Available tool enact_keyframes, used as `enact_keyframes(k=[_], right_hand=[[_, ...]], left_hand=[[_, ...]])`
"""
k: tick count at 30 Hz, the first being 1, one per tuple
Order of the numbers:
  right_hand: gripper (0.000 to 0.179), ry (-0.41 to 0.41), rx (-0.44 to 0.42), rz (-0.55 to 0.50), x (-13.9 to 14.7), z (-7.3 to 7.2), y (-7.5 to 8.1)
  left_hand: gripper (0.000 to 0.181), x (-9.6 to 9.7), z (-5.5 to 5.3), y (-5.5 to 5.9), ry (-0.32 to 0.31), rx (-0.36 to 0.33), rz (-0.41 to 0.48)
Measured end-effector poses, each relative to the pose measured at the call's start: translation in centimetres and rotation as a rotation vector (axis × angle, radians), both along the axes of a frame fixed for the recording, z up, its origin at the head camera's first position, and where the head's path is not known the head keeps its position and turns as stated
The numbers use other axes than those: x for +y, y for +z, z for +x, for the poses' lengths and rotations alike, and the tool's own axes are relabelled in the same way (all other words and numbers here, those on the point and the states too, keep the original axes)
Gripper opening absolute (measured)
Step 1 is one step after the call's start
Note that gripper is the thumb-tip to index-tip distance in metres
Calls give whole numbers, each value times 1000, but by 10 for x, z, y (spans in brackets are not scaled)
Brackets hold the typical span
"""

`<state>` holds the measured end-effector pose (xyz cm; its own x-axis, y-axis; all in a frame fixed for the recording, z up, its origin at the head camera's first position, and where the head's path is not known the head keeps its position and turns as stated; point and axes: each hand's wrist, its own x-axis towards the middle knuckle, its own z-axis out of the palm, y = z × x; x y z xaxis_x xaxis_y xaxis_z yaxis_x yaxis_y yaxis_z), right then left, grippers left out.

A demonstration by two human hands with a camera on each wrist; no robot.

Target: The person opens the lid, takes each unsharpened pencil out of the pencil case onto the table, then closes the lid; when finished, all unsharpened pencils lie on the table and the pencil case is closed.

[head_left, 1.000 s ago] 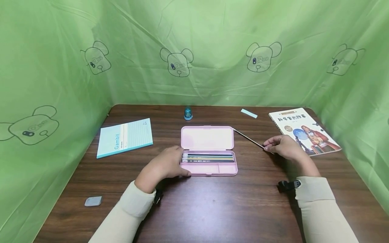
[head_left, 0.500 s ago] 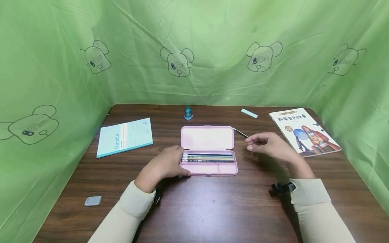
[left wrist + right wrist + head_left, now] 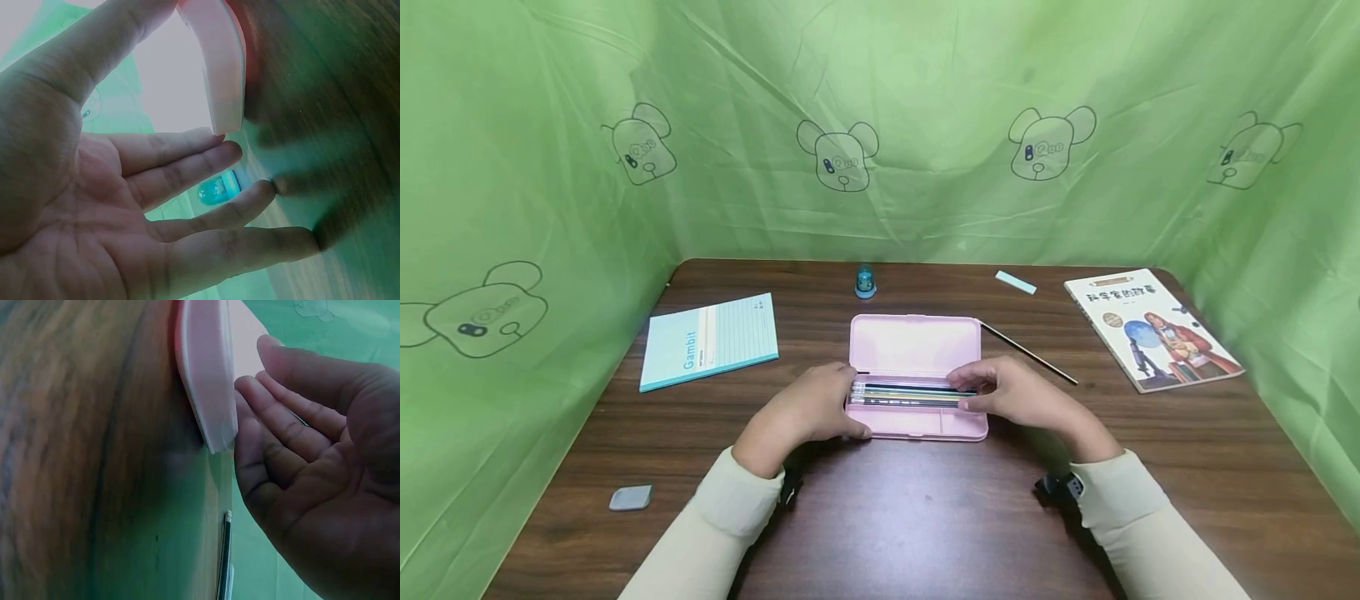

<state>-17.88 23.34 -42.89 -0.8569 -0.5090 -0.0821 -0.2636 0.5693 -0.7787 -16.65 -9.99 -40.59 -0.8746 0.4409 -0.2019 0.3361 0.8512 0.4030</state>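
Note:
An open pink pencil case lies mid-table, its lid folded back. Several pencils lie side by side in its long compartment. At the case's left end, my left hand grips it, thumb at the front corner and fingers toward the hinge; in the left wrist view the index fingertip meets the case's edge. My right hand reaches over the right end, fingertips above the pencils, thumb and fingers apart. A loose pencil lies on the table beyond the right hand, its eraser end by the lid's corner.
A blue notebook lies at left, with a grey eraser nearer the front. Behind the case stand a blue pencil sharpener and a small pale blue strip. An illustrated book lies at right. Green cloth encloses the table.
My right hand has left the loose pencil and moved left and toward me, over the case's right end. The loose pencil stays on the table. My left hand keeps its place.

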Motion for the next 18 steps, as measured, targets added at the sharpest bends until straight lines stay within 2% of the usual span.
enact_keyframes(k=[7, 14, 18], right_hand=[[30, 28, 66, 80, -8, 1, -4], [26, 76, 33, 116, -13, -4, 3], [21, 96, 47, 152, -14, -6, 5]], left_hand=[[67, 0, 2, 0, 10, -14, 4], [66, 2, 1, 1, 17, -25, -2], [64, 2, 1, 2, 14, -28, -4]])
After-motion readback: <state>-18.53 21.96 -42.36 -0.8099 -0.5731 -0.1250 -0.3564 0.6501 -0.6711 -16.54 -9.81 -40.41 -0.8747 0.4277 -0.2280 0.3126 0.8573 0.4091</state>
